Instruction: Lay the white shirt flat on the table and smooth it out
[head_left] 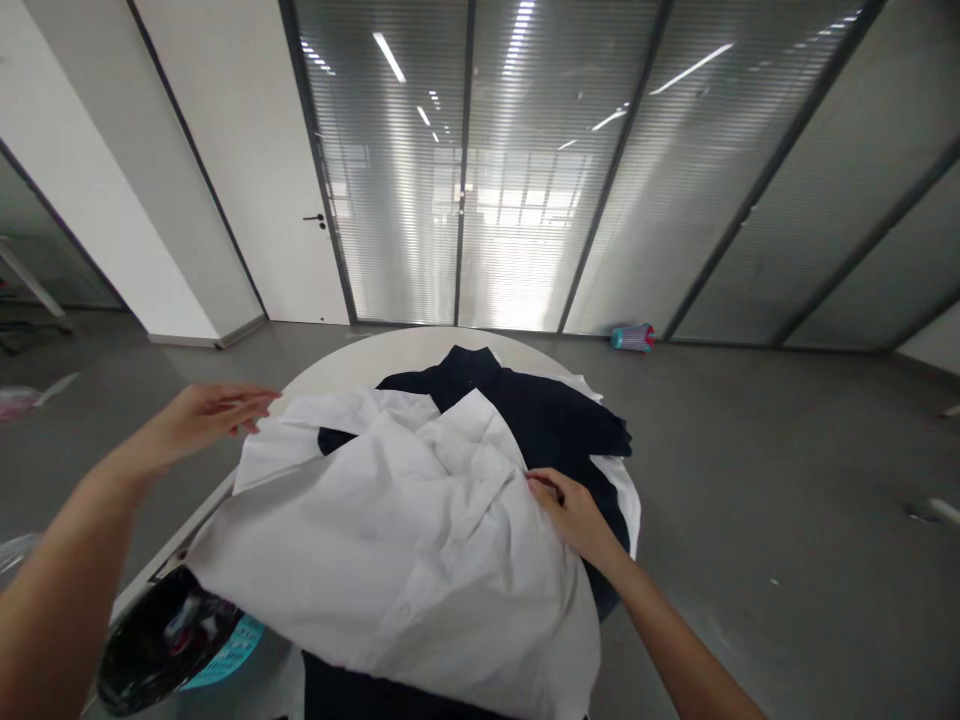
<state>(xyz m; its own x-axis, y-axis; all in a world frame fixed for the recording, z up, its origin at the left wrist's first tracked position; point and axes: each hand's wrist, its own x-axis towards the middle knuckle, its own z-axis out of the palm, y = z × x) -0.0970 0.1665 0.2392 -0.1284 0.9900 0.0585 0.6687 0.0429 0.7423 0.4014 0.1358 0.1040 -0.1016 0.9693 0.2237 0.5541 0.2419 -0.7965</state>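
A white button-up shirt (390,520) lies rumpled across the near half of the round table, its lower edge hanging over the front. My left hand (217,412) is at the shirt's left sleeve, fingers stretched out and slightly apart; nothing shows in its grasp. On the shirt's right side, my right hand (574,510) has its thumb and fingertips closed on the white cloth. Beneath and behind lies a dark navy shirt (551,412), its collar toward the far edge. More white cloth (626,500) sticks out from under it at the right.
The pale round tabletop (360,355) shows behind the clothes. Below its left side stands a turquoise basket (229,655) with a black plastic bag (146,640). A small blue and red basket (632,338) lies on the floor by the glass wall (517,200).
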